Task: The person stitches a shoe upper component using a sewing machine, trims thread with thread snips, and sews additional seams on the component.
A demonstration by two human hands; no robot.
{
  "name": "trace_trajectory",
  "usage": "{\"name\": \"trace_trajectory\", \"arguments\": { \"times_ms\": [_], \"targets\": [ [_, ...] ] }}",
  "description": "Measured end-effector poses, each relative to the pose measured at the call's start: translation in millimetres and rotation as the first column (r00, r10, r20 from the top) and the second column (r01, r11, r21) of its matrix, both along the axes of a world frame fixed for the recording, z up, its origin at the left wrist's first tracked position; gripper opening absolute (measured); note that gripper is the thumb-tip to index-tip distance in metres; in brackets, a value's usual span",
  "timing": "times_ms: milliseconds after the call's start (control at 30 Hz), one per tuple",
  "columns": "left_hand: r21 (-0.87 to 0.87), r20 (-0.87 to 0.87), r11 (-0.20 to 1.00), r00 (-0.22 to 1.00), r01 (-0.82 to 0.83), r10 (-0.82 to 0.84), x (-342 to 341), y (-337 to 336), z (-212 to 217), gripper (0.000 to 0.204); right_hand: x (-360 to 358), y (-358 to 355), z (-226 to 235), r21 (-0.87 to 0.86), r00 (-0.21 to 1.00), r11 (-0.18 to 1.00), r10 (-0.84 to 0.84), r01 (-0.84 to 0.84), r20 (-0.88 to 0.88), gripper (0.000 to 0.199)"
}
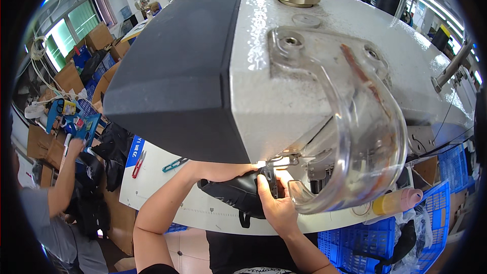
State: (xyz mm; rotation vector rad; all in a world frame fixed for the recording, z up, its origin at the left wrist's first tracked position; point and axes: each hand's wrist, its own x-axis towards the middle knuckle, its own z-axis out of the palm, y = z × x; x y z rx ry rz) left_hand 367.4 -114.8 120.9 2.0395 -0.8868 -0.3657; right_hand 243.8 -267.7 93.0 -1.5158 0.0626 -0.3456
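Both hands clamp the black shoe upper (238, 193) on the desk (203, 213): right hand (274, 204) nearest the needle, left hand (223, 171) steadying behind; long axis runs left-right.

red scissors (138, 165) (beside teal snips (174, 164))

We count one sewing machine (324, 71), one clear guard (355, 137), one black shoe upper (236, 190), two snips (157, 165), two blue crates (401, 223), several cardboard boxes (99, 35).
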Motion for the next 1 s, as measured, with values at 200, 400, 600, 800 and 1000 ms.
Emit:
{"name": "trace_trajectory", "arguments": {
  "times_ms": [200, 400, 600, 800, 1000],
  "targets": [
    [0.263, 0.234, 0.964, 0.968, 0.025, -0.089, -4, -1, 37, 0.034, 2, 2, -7, 0.017, 0.998, 1.0, -0.013, 0.012, 0.065, 0.017],
    [0.121, 0.42, 0.993, 0.906, -0.006, -0.045, -12, -3, 61, 0.022, 1, -9, 6, 0.074, 0.995, 0.996, 0.051, -0.044, -0.088, 0.018],
    [-0.148, 0.345, 0.941, 0.875, -0.306, 0.339, -70, 3, 60, 0.015, -23, -39, -5, 0.019, 0.977, 0.977, 0.212, -0.212, -0.013, 0.023],
    [-0.146, 0.832, 0.979, 0.517, -0.145, 0.201, -78, 1, 48, 0.019, -29, -40, -6, -0.088, 0.988, 0.985, 0.152, -0.152, -0.006, 0.025],
    [0.174, 0.125, 0.964, 0.975, -0.203, 0.182, -52, -24, 56, 0.033, -26, -44, 15, -0.244, 0.978, 0.949, 0.209, -0.198, 0.018, 0.018]
  ]
}}
